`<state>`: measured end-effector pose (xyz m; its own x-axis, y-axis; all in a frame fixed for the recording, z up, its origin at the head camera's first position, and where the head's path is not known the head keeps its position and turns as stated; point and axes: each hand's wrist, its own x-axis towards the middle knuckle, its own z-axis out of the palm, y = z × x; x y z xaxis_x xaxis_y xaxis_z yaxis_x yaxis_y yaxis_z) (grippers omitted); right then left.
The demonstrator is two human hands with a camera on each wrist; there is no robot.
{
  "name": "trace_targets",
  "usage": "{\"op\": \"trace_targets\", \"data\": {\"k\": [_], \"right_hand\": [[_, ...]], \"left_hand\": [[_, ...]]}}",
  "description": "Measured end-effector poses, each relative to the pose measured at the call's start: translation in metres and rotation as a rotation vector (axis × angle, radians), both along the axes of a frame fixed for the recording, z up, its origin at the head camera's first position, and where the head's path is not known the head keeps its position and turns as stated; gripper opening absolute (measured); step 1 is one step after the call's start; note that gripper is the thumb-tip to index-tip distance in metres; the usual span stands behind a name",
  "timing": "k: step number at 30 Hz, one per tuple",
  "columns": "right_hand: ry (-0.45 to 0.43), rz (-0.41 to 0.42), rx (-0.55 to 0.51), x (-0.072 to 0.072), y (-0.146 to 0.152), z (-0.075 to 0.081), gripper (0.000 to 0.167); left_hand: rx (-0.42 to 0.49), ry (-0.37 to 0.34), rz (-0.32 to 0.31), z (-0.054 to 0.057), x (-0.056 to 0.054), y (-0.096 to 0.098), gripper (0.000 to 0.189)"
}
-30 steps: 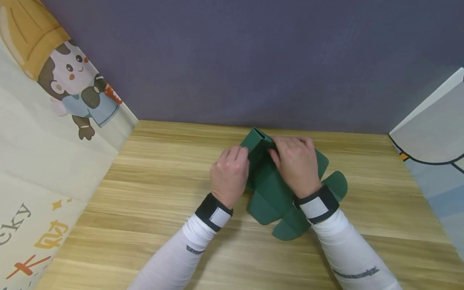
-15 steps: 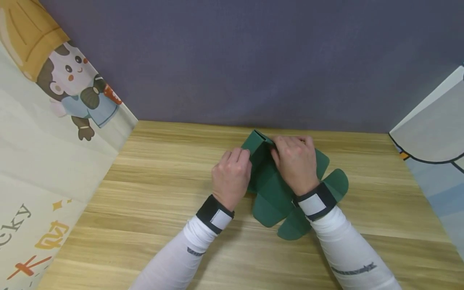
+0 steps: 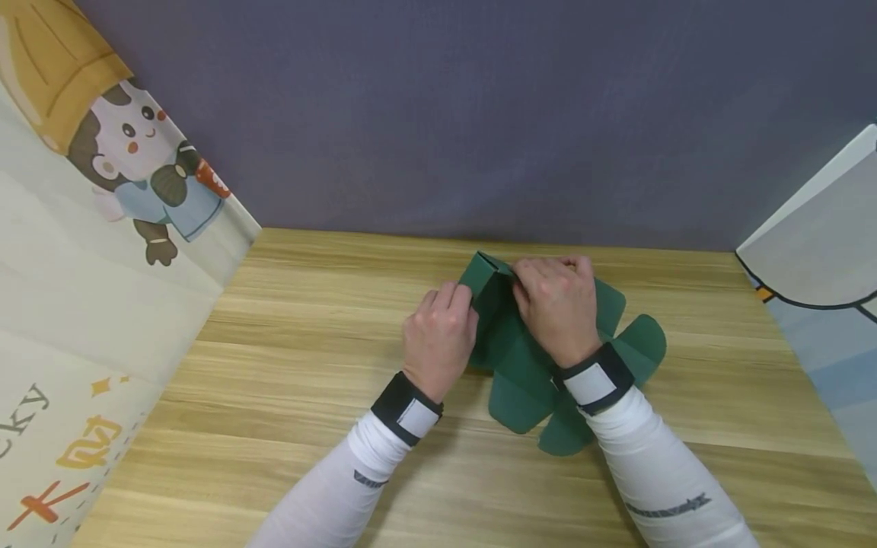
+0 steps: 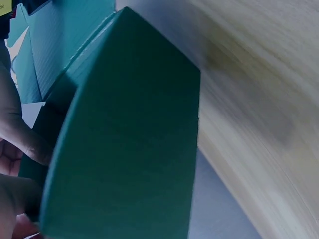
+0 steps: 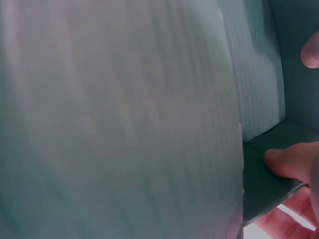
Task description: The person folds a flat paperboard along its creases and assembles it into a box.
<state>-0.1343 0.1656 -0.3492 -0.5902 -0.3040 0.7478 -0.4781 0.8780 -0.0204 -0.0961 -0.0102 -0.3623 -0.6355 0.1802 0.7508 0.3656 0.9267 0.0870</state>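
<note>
on the left printed panel [image 3: 55, 304] the grey letters "cky" [image 3: 27, 418] can be read at the picture's edge, with a yellow character [image 3: 92, 441] and a red character [image 3: 46, 506] below them. a yellow label [image 4: 5, 6] in the corner of the left wrist view is too small to read.

the green cardboard [image 3: 510, 342] is on the wooden table [image 3: 308, 365], right of its middle, its raised folded end near the back edge, where the dark wall [image 3: 445, 114] rises. wood stretches widely to the left of the person's hands, less widely to the right, where the right printed panel [image 3: 822, 281] stands beyond the table's side edge.

there are two hands, both on the one piece of cardboard. the left hand [image 3: 440, 335], fingers curled, grips the left side of the folded end. the right hand [image 3: 558, 312], thumb and fingers bent, pinches the upper edge. the right wrist view shows a thumb [image 5: 289, 159] on the cardboard's inner face; whose is unclear. four rounded flaps show around the right forearm, two on either side. two black wristbands [image 3: 407, 409] and two white sleeves [image 3: 322, 487] cover the arms, each sleeve bearing one dark strip.
</note>
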Motion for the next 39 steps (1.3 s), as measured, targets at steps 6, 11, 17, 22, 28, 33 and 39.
{"op": "trace_targets", "data": {"k": [6,11,17,22,28,33,39], "right_hand": [[0.006,0.021,0.016,-0.006,0.003,0.002,0.007],[0.028,0.042,0.052,-0.011,0.001,0.007,0.002],[0.044,0.065,0.082,-0.017,0.000,0.011,0.007],[0.038,0.072,0.091,-0.021,0.000,0.012,0.002],[0.021,0.117,0.081,-0.026,0.005,0.012,0.020],[0.007,0.182,0.049,-0.028,0.011,0.016,0.044],[0.001,0.222,-0.018,-0.022,0.018,0.021,0.046]], "left_hand": [[0.020,-0.047,-0.014,0.010,-0.006,0.002,0.010],[-0.036,-0.049,-0.071,0.031,-0.017,0.004,0.025],[-0.214,-0.052,-0.128,0.057,-0.034,0.010,0.009],[-0.271,-0.077,-0.127,0.063,-0.043,0.015,0.024],[-0.267,-0.106,-0.112,0.063,-0.047,0.016,0.023],[-0.206,-0.166,-0.072,0.061,-0.052,0.008,0.005],[-0.061,-0.220,-0.020,0.055,-0.056,-0.004,0.005]]}}
